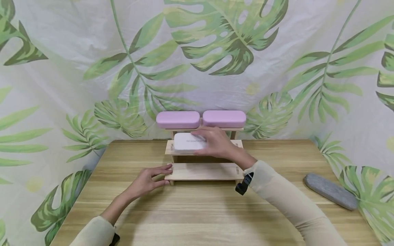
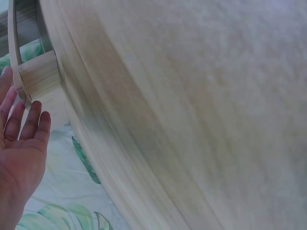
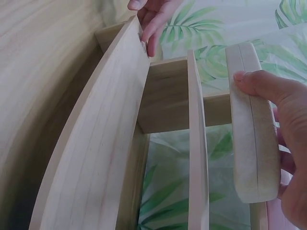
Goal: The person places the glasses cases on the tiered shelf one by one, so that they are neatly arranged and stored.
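Head view: two pink cases (image 1: 178, 119), one white case (image 1: 187, 142), one grey case (image 1: 330, 191).

Head view: we are looking forward and down from above the light wooden table (image 1: 197, 212), taking in the whole three-tiered pale wooden rack (image 1: 204, 171) from some way back.
Left wrist view: we are sitting very close to the table, facing along its surface toward the rack's left end.
Right wrist view: we are peering up close across the rack's shelves.
Shared: all three are showing the rack.
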Tool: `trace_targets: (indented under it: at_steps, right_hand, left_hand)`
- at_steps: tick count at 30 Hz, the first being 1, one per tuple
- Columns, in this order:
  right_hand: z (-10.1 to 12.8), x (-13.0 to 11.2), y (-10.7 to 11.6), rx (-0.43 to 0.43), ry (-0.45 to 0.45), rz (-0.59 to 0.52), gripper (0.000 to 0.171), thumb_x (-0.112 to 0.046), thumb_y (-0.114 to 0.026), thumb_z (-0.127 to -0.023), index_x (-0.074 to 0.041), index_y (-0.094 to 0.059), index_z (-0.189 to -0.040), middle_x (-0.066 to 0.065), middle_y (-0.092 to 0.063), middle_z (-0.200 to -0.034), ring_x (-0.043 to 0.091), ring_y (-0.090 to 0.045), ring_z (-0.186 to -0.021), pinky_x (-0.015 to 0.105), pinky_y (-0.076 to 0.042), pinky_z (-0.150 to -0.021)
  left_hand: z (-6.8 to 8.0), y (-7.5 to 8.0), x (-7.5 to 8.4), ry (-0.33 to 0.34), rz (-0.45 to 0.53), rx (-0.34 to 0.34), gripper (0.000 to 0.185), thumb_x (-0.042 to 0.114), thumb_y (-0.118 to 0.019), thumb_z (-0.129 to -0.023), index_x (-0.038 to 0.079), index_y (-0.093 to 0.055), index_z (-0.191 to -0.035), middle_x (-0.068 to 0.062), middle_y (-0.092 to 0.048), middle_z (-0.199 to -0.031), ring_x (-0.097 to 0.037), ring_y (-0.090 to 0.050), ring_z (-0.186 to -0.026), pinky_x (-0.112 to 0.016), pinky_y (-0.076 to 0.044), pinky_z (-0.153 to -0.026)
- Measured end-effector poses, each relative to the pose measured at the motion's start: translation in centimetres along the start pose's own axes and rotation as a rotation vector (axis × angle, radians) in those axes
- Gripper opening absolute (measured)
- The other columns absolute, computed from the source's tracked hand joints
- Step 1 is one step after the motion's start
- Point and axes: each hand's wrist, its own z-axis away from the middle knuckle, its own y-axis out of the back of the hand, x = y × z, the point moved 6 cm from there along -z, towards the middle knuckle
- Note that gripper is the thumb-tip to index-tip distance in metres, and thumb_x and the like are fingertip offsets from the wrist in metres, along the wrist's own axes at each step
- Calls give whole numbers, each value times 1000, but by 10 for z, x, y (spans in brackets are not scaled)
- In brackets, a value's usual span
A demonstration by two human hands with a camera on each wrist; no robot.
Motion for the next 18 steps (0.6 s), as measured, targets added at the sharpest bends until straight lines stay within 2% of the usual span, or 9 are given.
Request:
trace_targets:
  at_steps: [5, 12, 18]
  right_hand:
    - [-5, -3, -5, 19, 11, 12, 75, -44, -99, -69, -11, -75, -132, 7, -76, -129, 23, -74, -104, 36, -59, -82]
    - [-10, -6, -14, 36, 9, 30, 72, -44, -98, -70, -14, -75, -131, 5, -77, -126, 21, -72, -113, 37, -58, -85]
    - [-14, -8, -24, 20, -35, 27, 71, -46, -97, -72, -16, -74, -132, 3, -76, -127, 22, -71, -115, 38, -58, -84]
  left_hand:
    - [1, 1, -1, 11, 20, -8, 39, 16, -83, -93, 9, -75, -131, -5, -59, -153, -30, -57, -140, -47, -49, -112]
    - [0, 0, -1, 2, 0, -23, 41, 19, -83, -93, 9, -74, -132, -5, -58, -154, -29, -59, -138, -50, -50, -111]
    - [0, 0, 0, -13, -30, -25, 42, 19, -83, -93, 10, -74, -133, -4, -59, -154, -27, -59, -138, -48, -51, -111]
